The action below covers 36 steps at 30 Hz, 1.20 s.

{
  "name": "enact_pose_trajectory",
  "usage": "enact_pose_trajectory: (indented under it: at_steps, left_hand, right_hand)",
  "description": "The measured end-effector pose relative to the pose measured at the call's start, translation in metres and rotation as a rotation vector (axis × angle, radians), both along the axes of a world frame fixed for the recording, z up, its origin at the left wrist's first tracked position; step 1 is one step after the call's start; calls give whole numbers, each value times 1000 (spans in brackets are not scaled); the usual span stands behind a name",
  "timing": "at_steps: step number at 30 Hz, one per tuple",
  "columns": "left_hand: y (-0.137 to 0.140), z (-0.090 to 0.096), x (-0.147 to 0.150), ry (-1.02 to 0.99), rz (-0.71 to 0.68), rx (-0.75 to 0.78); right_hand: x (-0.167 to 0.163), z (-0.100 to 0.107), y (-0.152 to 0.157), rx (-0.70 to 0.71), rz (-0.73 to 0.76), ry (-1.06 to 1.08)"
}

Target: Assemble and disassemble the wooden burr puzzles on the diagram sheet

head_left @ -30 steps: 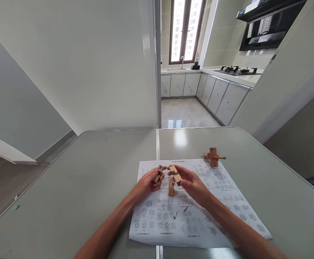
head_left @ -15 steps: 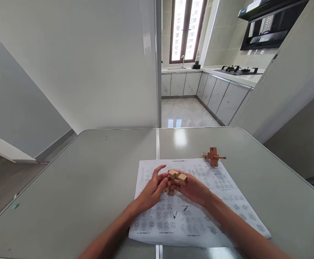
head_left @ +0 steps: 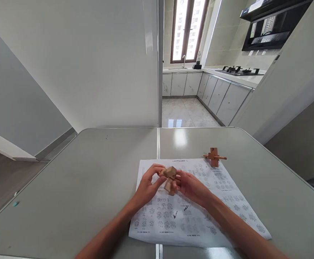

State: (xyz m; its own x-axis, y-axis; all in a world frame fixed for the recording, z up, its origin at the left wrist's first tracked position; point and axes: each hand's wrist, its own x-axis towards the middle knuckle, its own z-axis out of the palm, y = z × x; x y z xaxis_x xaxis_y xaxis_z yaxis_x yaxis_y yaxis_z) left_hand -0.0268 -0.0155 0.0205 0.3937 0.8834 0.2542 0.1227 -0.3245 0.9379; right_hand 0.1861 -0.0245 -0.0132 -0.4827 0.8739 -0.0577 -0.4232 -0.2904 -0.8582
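Between my two hands, above a printed sheet [head_left: 200, 216], is a small cluster of notched wooden puzzle pieces [head_left: 171, 172]. My left hand [head_left: 149, 183] pinches its left side with thumb and fingers. From the right, my right hand [head_left: 190, 185] grips it, fingertips curled around the lower block. The pieces look pale and sit at angles to each other; how they interlock is partly hidden by my fingers. Diagrams and a few black pen marks cover the sheet.
A wooden burr puzzle [head_left: 214, 157], cross-shaped with a thin stick through it, rests at the sheet's upper right corner. The grey table [head_left: 92, 172] has a seam down its middle. A small teal bit [head_left: 16, 204] lies near the left edge.
The wooden pieces have been turned in my hands, and the notched bar now points differently. My left hand's raised index finger has come down onto the wood.
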Motion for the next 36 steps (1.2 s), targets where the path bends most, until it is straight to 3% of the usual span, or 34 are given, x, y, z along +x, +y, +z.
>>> enact_pose_trajectory:
  at_steps: [3,7,19,24,27,33,36]
  left_hand:
    - [4,-3,-1,-57,62,-134]
    - [7,-7,0,-99,27,-248]
    - [7,-13,4,-159,-49,-466]
    - [8,-18,5,-170,-99,-490]
    - [8,-18,5,-167,-110,-489]
    - [5,-15,5,-112,-96,-446]
    - [3,-16,6,-88,-119,-414]
  right_hand:
    - [5,0,2,-67,-129,11]
    - [8,3,4,-77,-193,30]
    - [6,-1,3,82,-296,-3]
    - [2,3,-2,146,-359,-199]
    - [-3,4,-5,262,-439,-305]
    - [-11,-3,-10,697,-633,-529]
    - [-11,-4,-10,820,-679,-636]
